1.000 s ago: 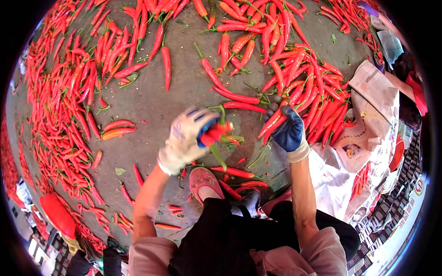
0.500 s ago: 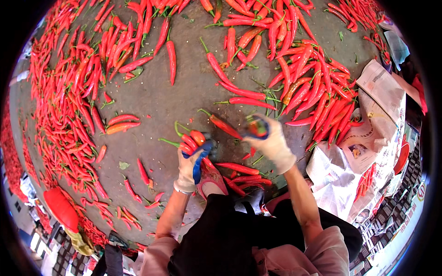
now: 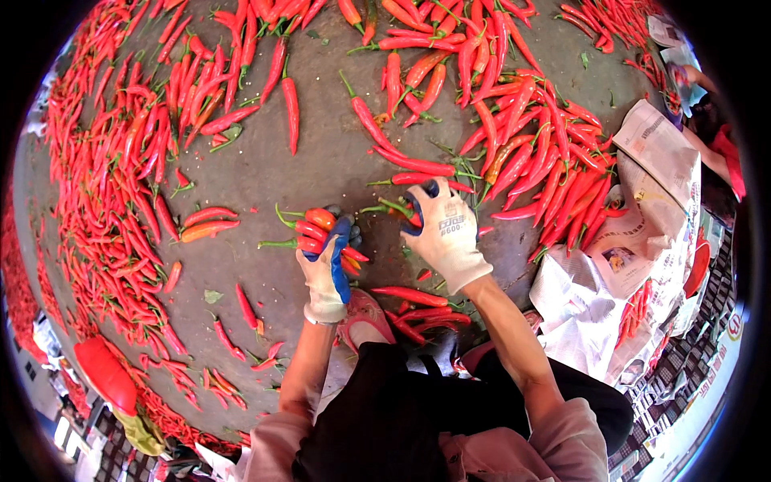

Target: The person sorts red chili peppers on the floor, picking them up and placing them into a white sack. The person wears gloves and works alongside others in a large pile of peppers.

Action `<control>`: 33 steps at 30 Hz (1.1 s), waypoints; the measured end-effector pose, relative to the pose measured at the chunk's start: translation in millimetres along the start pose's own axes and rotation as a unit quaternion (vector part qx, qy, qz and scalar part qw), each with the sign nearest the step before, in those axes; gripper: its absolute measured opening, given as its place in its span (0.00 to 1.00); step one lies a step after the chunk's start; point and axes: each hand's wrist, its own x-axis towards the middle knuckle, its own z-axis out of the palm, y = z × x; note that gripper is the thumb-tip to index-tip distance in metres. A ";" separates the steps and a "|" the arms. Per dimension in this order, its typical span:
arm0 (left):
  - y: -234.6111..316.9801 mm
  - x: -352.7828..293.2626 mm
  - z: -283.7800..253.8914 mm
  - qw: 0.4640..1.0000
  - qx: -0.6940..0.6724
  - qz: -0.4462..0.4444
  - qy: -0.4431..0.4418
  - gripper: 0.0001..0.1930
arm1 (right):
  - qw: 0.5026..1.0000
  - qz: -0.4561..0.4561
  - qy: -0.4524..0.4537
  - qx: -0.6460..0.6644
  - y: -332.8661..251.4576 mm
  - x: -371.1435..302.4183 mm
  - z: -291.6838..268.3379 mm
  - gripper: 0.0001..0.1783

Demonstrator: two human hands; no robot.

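Both my hands wear white work gloves with blue coated palms. My left hand (image 3: 325, 277) is closed round a small bunch of red chili peppers (image 3: 312, 229), their green stems pointing left and the tips of some showing past the thumb side. To its right, my right hand (image 3: 446, 237) curls its fingers over red chilies (image 3: 408, 211) with green stems; the glove hides how many it grips. Just beyond the right hand, single chilies (image 3: 414, 165) lie on the grey ground (image 3: 257, 181). More chilies (image 3: 411, 296) rest close by my shoe.
A wide spread of red chilies (image 3: 120, 161) covers the left side. Another heap (image 3: 554, 153) lies at the right, against white sacking and newspaper (image 3: 634, 233). A red rounded object (image 3: 106, 373) sits at lower left. Another person's arm (image 3: 711, 157) shows at the far right.
My right hand has moved left and slightly away from me, and its fingers have closed over the chili it was touching. My left hand keeps its bunch, nearly in place.
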 end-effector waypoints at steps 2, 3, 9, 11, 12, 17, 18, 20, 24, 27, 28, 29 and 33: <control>1.6 2.9 7.2 0.999 0.020 0.028 -0.008 0.16 | 0.999 0.023 0.018 -0.026 3.8 7.2 4.0 0.39; 7.3 1.7 15.3 0.998 0.039 0.046 -0.009 0.16 | 0.998 0.044 0.011 -0.035 2.6 10.4 6.9 0.40; 17.7 10.3 26.8 0.994 0.030 0.103 0.009 0.15 | 0.993 0.086 -0.037 -0.071 -4.7 18.1 7.9 0.46; 25.9 18.7 28.5 0.988 0.034 0.147 -0.029 0.16 | 0.994 0.077 -0.032 -0.068 -4.5 20.6 3.7 0.45; 32.7 20.7 35.3 0.980 0.085 0.173 -0.042 0.18 | 0.994 0.080 -0.043 -0.067 -1.8 21.6 1.7 0.44; 48.8 44.8 83.1 0.867 0.416 0.243 -0.128 0.23 | 0.994 0.012 -0.010 -0.104 20.7 5.2 3.3 0.36; 48.5 51.5 89.8 0.807 0.479 0.303 -0.167 0.25 | 0.996 0.020 -0.024 -0.082 19.0 1.1 3.5 0.36; 50.2 57.1 111.1 0.695 0.563 0.380 -0.235 0.27 | 0.996 0.003 0.012 -0.092 20.6 -10.6 8.0 0.36; 19.7 71.0 140.7 0.491 0.715 0.383 -0.320 0.27 | 0.993 -0.066 0.030 -0.088 43.0 -19.0 25.9 0.37; 7.0 76.6 130.8 0.395 0.760 0.409 -0.314 0.27 | 0.983 -0.159 0.051 -0.073 60.5 -26.9 29.6 0.37; 10.9 74.8 126.6 0.399 0.757 0.404 -0.323 0.28 | 0.984 -0.171 0.048 -0.036 67.1 -30.9 25.1 0.37; 17.2 72.9 119.3 0.403 0.755 0.398 -0.331 0.29 | 0.982 -0.182 0.045 0.003 73.5 -33.9 21.8 0.38; 44.8 53.3 86.9 0.504 0.729 0.305 -0.349 0.30 | 0.867 -0.130 0.074 0.475 92.0 -35.8 7.5 0.36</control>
